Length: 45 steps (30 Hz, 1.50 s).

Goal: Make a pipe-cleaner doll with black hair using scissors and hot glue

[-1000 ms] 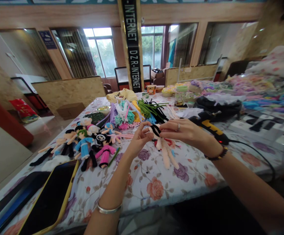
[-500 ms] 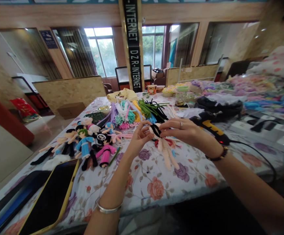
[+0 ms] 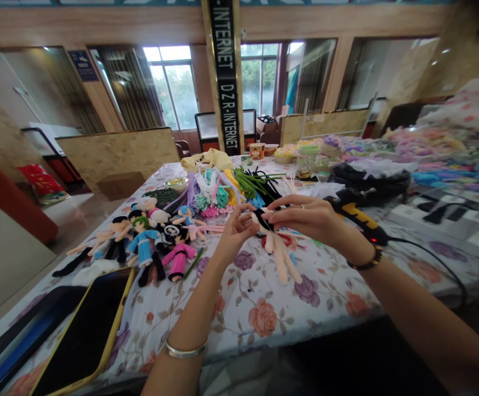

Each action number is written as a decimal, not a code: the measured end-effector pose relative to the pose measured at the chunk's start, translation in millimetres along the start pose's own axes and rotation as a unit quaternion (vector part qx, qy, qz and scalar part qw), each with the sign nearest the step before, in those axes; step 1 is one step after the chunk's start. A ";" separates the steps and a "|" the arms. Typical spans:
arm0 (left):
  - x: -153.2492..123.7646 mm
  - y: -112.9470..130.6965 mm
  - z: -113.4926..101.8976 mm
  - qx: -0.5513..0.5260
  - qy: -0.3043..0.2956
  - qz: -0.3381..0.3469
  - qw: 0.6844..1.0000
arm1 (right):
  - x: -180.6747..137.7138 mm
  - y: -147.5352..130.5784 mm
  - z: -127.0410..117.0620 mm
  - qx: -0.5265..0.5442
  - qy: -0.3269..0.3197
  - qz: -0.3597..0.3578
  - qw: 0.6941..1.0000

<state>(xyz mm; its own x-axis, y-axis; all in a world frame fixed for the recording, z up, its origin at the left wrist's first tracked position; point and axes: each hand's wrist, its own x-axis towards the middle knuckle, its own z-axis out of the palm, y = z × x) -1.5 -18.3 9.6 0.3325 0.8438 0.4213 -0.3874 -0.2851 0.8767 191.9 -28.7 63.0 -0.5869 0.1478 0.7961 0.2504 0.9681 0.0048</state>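
Note:
Between my two hands is a pale doll of fuzzy pipe cleaners, its legs hanging toward me over the flowered tablecloth. My left hand pinches the left side of its head. With bent fingers, my right hand presses a black fuzzy strip against the head from the right. The fingers partly hide the head and the strip's ends. Behind the doll, red pieces show on the cloth. Finished dolls, one in blue and one in pink, lie left of my left hand.
A glue gun with a lit red light rests right of my right wrist, its cord trailing right. Pipe cleaner bundles are heaped behind my hands. A yellow-cased phone lies front left. A black bag sits back right.
My right hand has shifted and rolled slightly, its fingers lying further over the black strip and head. My left hand keeps its hold, almost still.

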 end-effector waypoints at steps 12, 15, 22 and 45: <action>1.7 -2.8 -2.2 -0.010 -0.003 0.007 1.000 | -2.4 4.7 4.5 0.040 0.007 0.009 0.999; 2.8 -4.9 -4.0 -0.018 -0.010 0.020 1.000 | -1.6 3.5 4.7 0.036 -0.004 0.001 0.999; 4.2 -5.2 -5.6 -0.024 -0.020 0.042 0.999 | 4.1 -0.5 5.8 0.072 0.000 0.069 0.995; -0.7 -3.9 1.2 0.447 0.110 0.357 0.813 | -9.9 25.5 22.5 0.301 0.009 0.251 0.920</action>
<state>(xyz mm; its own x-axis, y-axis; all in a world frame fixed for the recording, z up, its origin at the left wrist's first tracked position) 0.8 -18.4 6.2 0.0966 0.3503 0.9317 0.3985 -0.8714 0.2863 186.8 -0.9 41.6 -0.4993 0.6086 0.6167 0.0113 0.7163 -0.6977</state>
